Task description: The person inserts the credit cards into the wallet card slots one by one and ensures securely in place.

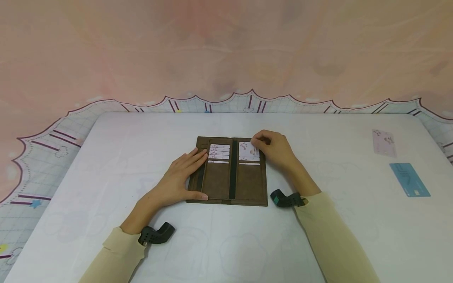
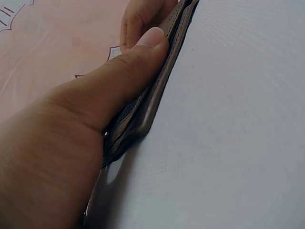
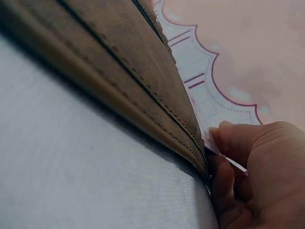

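Observation:
A brown leather wallet (image 1: 217,181) lies opened flat on the white table, with several pale printed cards (image 1: 219,151) in its left-hand slots. My left hand (image 1: 182,175) rests on the wallet's left side, fingers spread and thumb on the lower edge. At the upper right of the wallet my right hand (image 1: 276,149) pinches a white-pink card (image 1: 247,148) by its right edge. That card sits over the right-hand slots; how deep its lower end goes cannot be told. In the right wrist view the thumb and fingers grip the card (image 3: 209,140) beside the wallet (image 3: 124,71).
To the right on the table (image 1: 336,236) lie a pink printed card (image 1: 383,143) and, just below it, a blue card (image 1: 409,180). A scalloped, patterned cloth (image 1: 219,105) runs along the back edge. Black wrist cameras (image 1: 155,234) are strapped on both wrists.

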